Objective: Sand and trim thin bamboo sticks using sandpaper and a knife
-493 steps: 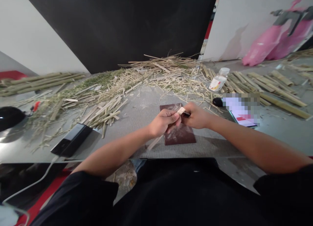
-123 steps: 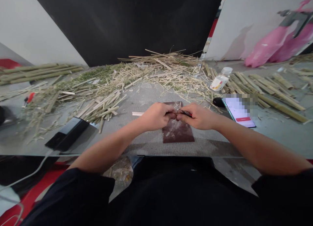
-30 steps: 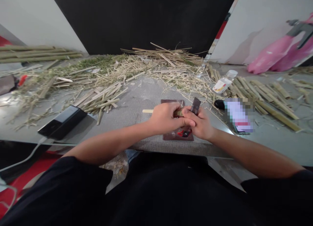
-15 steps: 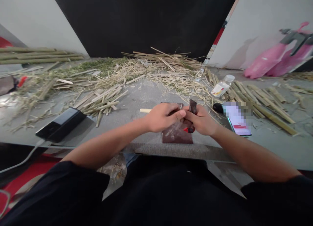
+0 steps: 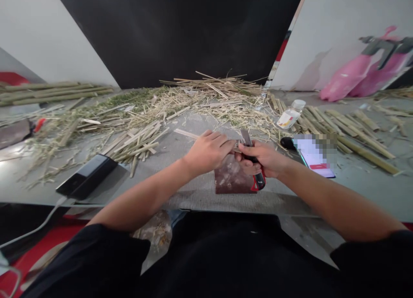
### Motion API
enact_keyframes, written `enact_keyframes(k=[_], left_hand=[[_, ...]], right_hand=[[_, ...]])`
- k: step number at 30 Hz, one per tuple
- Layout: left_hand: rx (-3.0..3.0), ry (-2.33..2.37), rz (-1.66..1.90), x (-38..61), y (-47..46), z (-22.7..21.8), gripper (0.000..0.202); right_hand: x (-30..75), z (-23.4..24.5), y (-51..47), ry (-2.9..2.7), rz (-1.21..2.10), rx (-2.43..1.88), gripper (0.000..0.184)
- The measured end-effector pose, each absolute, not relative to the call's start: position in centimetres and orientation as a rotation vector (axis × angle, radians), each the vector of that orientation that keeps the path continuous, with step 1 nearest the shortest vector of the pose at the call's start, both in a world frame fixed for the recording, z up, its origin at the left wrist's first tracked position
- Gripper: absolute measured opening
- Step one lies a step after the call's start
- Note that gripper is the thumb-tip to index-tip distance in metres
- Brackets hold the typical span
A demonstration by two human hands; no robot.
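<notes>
The left hand [image 5: 209,149] was closed around a bamboo strip [image 5: 185,133] above the brown board [image 5: 232,184], and the right hand [image 5: 266,159] gripped a knife [image 5: 247,139], its blade at the strip. A capped bottle [image 5: 289,116] lay among bamboo stalks [image 5: 355,132], contents unclear.

The bamboo strip [image 5: 186,133] pinched in the left hand [image 5: 208,152] is pale, dry and matt, with a fibrous grain. The knife [image 5: 259,180] gripped by the right hand [image 5: 267,159] has a dull grey metal blade and a black-and-red plastic handle with a slight sheen. The dark brown board [image 5: 230,182] beneath is smooth, dusted with pale scrapings. The table [image 5: 193,197] is grey and matt, faintly textured along its front edge. Near its left front edge, the black power bank [image 5: 85,176] is glossy plastic; toward the right edge, the bottle [image 5: 290,114] is clear plastic.
</notes>
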State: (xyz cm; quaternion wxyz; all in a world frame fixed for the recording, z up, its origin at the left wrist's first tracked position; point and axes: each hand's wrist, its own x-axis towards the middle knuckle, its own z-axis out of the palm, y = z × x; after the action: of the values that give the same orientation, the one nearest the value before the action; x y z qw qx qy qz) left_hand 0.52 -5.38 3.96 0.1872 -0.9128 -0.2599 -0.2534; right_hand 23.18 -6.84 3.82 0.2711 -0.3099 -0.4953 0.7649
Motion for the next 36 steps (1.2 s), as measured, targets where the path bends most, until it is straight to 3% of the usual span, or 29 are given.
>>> enact_keyframes(k=[8, 12, 17, 20, 31, 36], left_hand=[[-2.606, -0.732, -0.634, 0.6, -5.5, 4.3, 0.027], [-2.725, -0.775, -0.609, 0.7, -6.1, 4.7, 0.029], [-2.920, -0.898, -0.734, 0.9, -6.9, 4.8, 0.067], [-2.931, -1.020, -0.781, 1.2, -7.2, 4.6, 0.075], [-2.947, -1.192, -1.046, 1.9, -8.0, 3.6, 0.074], [-3.076, -1.076, -1.063, 1.4, -7.5, 4.7, 0.042]], right_hand=[[22.9, 3.8, -7.4, -1.548, 1.674, -0.885, 0.055], [22.8, 3.9, -7.9, -1.582, 1.661, -0.827, 0.052], [22.2, 3.5, -9.0, -1.518, 1.628, -0.871, 0.048], [21.8, 3.0, -9.3, -1.470, 1.665, -0.815, 0.047], [21.6, 4.1, -9.5, -1.397, 1.719, -0.734, 0.044], [22.6, 3.3, -7.8, -1.522, 1.721, -0.716, 0.052]])
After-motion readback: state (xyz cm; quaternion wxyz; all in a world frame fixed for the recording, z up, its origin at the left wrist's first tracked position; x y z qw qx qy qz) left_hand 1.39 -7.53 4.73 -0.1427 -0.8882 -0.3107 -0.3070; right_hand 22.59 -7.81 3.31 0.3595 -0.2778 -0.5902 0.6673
